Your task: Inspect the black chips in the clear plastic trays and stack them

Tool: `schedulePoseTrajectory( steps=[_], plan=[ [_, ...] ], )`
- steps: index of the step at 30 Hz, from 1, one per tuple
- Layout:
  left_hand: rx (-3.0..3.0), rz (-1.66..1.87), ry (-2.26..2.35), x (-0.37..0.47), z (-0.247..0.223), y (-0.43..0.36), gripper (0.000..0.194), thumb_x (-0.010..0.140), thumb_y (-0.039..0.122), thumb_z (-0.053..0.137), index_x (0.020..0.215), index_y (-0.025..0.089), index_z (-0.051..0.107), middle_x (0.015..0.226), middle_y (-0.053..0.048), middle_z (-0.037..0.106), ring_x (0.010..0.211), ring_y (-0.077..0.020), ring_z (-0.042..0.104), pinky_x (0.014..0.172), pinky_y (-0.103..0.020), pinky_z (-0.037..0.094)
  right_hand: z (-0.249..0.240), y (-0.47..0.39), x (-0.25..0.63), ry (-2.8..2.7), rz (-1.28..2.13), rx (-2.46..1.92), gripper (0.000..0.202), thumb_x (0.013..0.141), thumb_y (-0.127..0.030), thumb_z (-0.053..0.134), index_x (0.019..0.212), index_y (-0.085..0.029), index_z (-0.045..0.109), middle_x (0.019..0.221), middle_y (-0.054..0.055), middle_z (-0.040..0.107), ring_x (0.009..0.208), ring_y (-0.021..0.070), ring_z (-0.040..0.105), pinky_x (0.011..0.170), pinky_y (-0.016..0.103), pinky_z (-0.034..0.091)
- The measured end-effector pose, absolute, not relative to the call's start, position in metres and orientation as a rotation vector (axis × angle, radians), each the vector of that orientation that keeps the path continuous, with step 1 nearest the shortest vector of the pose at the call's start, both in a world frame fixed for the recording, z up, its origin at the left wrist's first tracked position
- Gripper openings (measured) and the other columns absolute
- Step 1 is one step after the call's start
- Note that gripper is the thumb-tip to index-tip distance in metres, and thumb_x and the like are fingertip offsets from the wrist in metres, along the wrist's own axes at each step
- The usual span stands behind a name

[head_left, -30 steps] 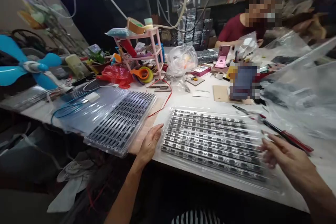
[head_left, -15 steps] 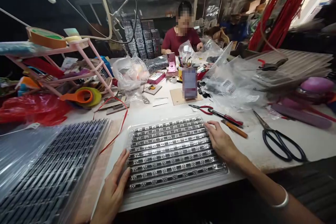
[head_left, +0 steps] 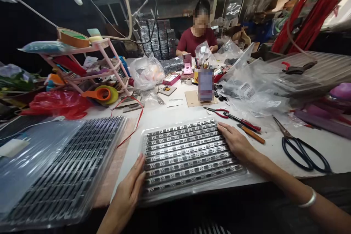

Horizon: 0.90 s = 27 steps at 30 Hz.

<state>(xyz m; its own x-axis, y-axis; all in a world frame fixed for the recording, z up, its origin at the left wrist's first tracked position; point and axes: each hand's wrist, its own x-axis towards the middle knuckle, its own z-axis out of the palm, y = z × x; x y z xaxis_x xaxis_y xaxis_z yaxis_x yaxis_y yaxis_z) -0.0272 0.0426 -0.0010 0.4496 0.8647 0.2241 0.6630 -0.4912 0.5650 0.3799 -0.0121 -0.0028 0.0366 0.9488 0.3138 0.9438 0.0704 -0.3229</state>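
Clear plastic tray (head_left: 196,188) is holding silvery strips (head_left: 189,151), left hand (head_left: 128,185) touching at nine o'clock, right hand (head_left: 238,142) at two; whether fingers (head_left: 228,130) are clamping, I cannot tell.

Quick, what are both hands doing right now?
Left hand: open, at the left side of the clear tray.
Right hand: open, at its right side.
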Motion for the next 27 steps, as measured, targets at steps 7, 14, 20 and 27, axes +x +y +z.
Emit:
schedulePoseTrajectory(
  steps=[7,14,20,27],
  plan=[
    [2.64,0.611,1.266,-0.056,-0.013,-0.02,0.063,0.091,0.013,0.035,0.147,0.041,0.021,0.147,0.002,0.041,0.135,-0.0219,0.038,0.108,-0.043,0.037,-0.003,-0.079,0.404,-1.869,0.477,-1.602,0.046,0.089,-0.021,0.043,0.133,-0.026,0.054,0.142,0.006,0.046,0.128,0.0227,0.045,0.107,0.044,0.037],
    [2.648,1.07,1.195,-0.061,-0.046,-0.007,0.047,0.092,0.018,0.043,0.134,0.04,0.042,0.14,-0.004,0.05,0.13,-0.0256,0.045,0.1,-0.047,0.035,-0.009,-0.134,0.393,-2.201,0.353,-1.607,0.062,0.088,-0.018,0.044,0.147,-0.033,0.03,0.15,0.005,0.031,0.136,0.0249,0.033,0.105,0.045,0.039],
    [2.505,1.176,1.202,-0.063,-0.031,0.005,0.032,0.088,0.027,0.051,0.119,0.034,0.055,0.126,-0.002,0.063,0.118,-0.024,0.057,0.101,-0.044,0.037,-0.023,-0.127,0.395,-2.198,-0.11,-1.447,0.056,0.093,-0.021,0.041,0.147,-0.03,0.03,0.143,0.008,0.045,0.134,0.0255,0.037,0.106,0.051,0.035],
    [2.105,1.371,1.489,-0.014,0.044,0.075,0.044,0.088,0.057,0.037,0.087,0.019,0.059,0.086,-0.006,0.067,0.086,-0.0239,0.064,0.08,-0.038,0.05,0.04,-0.047,0.399,-1.582,-0.022,-1.577,0.032,0.089,-0.051,0.044,0.087,-0.021,0.057,0.071,0.005,0.066,0.066,0.0217,0.064,0.062,0.034,0.051]
  ],
)
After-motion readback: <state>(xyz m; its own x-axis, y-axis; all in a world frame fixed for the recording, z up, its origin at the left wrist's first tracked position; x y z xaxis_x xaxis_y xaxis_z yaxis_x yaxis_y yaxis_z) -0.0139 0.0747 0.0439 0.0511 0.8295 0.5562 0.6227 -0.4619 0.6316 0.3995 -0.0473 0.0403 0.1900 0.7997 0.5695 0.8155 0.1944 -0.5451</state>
